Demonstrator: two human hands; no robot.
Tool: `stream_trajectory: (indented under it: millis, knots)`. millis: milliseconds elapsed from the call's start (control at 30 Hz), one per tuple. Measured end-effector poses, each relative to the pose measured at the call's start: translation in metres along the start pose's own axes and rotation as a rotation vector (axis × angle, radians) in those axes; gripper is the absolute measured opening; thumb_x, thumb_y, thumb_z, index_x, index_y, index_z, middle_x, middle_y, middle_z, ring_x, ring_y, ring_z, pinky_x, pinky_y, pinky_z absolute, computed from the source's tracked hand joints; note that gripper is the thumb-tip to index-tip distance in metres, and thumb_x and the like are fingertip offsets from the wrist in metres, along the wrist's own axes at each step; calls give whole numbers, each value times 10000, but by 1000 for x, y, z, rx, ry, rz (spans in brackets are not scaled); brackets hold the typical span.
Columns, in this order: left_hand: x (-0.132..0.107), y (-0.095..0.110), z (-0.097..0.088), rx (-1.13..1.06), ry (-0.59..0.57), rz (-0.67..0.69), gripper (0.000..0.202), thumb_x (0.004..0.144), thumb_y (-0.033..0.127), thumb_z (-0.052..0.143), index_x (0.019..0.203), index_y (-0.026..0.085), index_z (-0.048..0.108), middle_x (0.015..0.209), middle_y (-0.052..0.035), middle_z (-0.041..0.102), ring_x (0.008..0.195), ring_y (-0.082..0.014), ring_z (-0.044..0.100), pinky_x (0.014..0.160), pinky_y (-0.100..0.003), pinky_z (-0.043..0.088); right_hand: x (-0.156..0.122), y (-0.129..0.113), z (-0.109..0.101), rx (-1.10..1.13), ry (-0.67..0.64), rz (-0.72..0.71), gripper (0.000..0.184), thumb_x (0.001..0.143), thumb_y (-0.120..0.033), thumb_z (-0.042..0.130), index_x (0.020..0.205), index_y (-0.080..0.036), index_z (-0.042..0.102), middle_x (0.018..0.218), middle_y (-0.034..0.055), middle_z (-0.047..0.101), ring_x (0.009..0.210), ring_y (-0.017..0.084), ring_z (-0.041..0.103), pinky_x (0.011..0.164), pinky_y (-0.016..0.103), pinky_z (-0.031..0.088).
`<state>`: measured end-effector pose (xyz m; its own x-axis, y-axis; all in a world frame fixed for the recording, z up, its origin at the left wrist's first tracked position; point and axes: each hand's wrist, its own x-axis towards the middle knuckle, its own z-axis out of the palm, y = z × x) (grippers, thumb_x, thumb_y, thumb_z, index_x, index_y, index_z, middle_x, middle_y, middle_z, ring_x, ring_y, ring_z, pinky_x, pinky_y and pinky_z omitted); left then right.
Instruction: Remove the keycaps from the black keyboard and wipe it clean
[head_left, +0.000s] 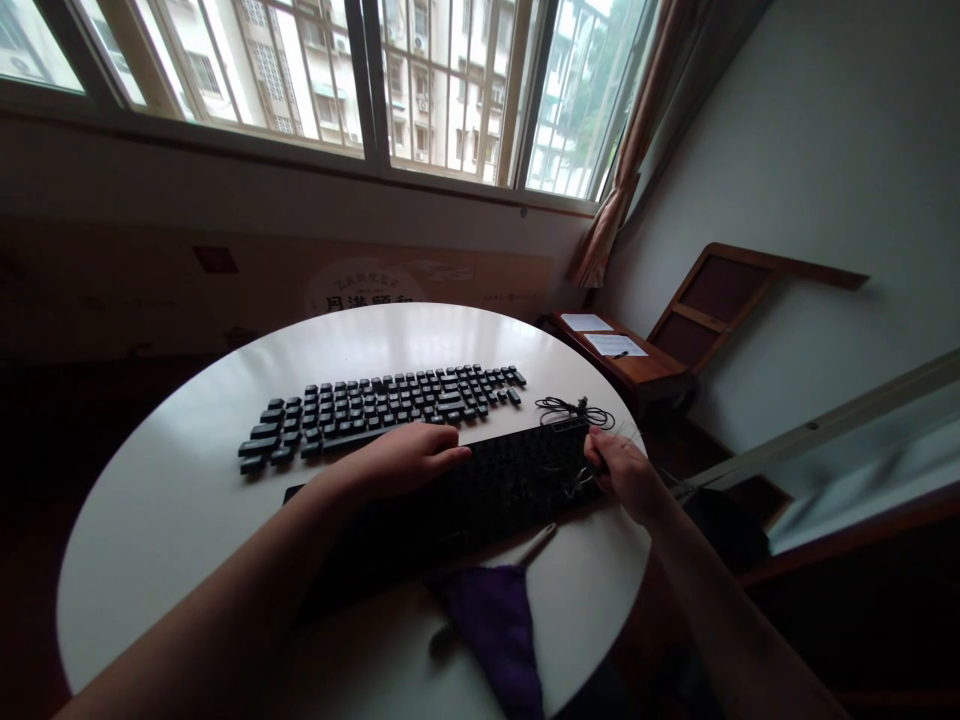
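A black keyboard [517, 470] with its keycaps taken off lies on the round white table [172, 540]. My left hand [409, 455] rests on its far edge, fingers curled down and thumb along the top, holding it. Over the right end is my right hand [619, 465], closed around a wire keycap puller [579, 484]. The puller's thin wire loops reach down to the keyboard, while its handle is mostly hidden in my fingers. Beyond the keyboard, the loose black keycaps [390, 400] stand in rows. A coiled black cable [574, 410] sits near the right end.
Near me are a purple cloth [495, 630] and a pale-handled tool [538, 545] partly under it. Right of the table stands a wooden chair [652, 365] with papers [615, 345] and a pen on its seat. A barred window [450, 90] is behind.
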<state>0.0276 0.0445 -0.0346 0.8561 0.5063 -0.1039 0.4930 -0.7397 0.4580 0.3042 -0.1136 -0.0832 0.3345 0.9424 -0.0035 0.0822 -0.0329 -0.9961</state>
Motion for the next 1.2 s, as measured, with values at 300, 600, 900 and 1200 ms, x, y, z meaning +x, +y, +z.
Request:
stream_trajectory:
  millis: [300,600,900,1200]
  knots:
    - [0,0,0,-16,12,2,447,927,585,408,753,203,560,764,-25,635,680,-187,560,592,-278,349,-18,11,4,-172,26,-230,549,950,-618,436,578,-215,418,509,-38,318,468,115,282,450,283,195]
    - [0,0,1,-5,4,-13,420,927,562,418,754,202,548,769,-23,633,693,-188,563,594,-271,341,-14,15,4,25,164,-178,522,914,-602,515,592,-204,413,537,-44,324,452,92,291,411,233,191]
    - [-1,1,0,5,9,-1,427,923,578,431,761,202,552,755,-18,626,670,-180,554,574,-267,328,-7,10,3,284,188,-134,517,881,-605,561,606,-219,354,471,-86,260,376,62,220,363,193,179]
    - [-5,4,0,-48,37,-16,524,972,589,292,764,197,571,770,-41,645,696,-205,572,634,-292,379,22,-74,39,-141,-141,-414,561,943,-640,462,600,-195,462,519,-39,358,454,90,309,421,232,225]
